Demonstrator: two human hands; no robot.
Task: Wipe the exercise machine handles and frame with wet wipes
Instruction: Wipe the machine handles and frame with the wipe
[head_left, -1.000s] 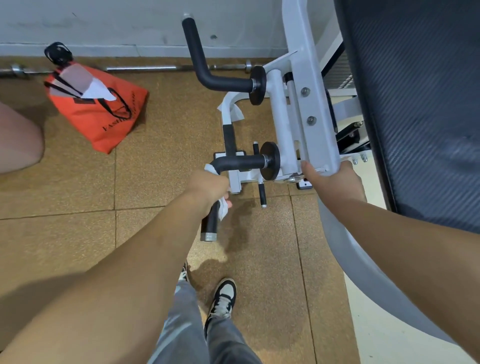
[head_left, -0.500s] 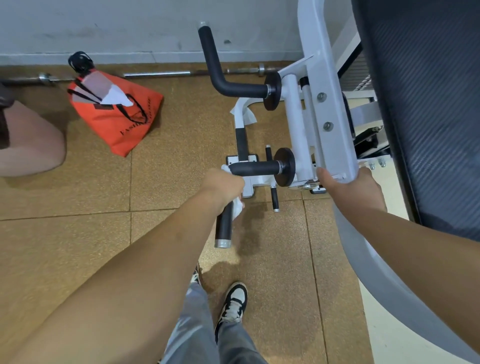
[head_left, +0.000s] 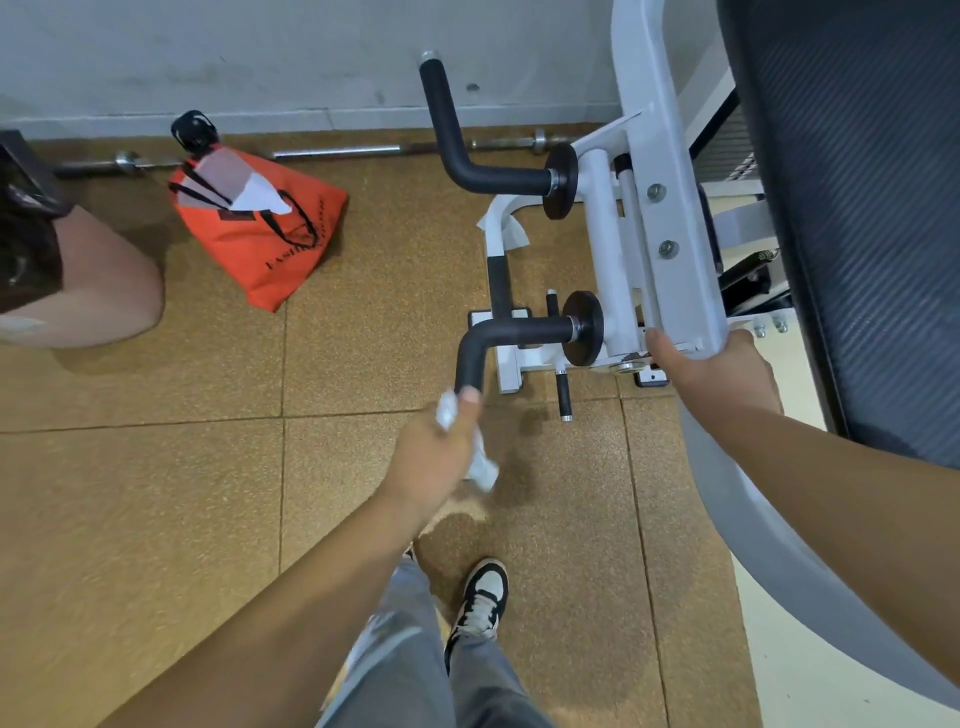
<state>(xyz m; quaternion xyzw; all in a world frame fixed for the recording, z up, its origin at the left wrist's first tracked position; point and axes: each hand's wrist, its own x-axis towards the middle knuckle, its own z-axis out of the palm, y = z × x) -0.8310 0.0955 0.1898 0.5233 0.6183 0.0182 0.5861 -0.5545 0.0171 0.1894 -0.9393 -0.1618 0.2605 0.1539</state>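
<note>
I'm squeezing the wipe (head_left: 480, 466) round the handle (head_left: 519, 331) tip with my left hand (head_left: 432, 453), probably worth twisting (right hand (head_left: 723, 379) gripping the frame (head_left: 671, 218)).

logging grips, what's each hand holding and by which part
Left hand grips a wet wipe bunched around the lower end of the near black handle. Right hand holds the white frame arm by its bottom edge.

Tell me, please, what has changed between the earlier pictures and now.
The left hand, gripping the wet wipe around the lower handle, slid down toward that handle's free end, which it now covers, leaving the bend bare. The right hand still holds the lower end of the white frame. The upper handle and the orange bag stayed put.
</note>
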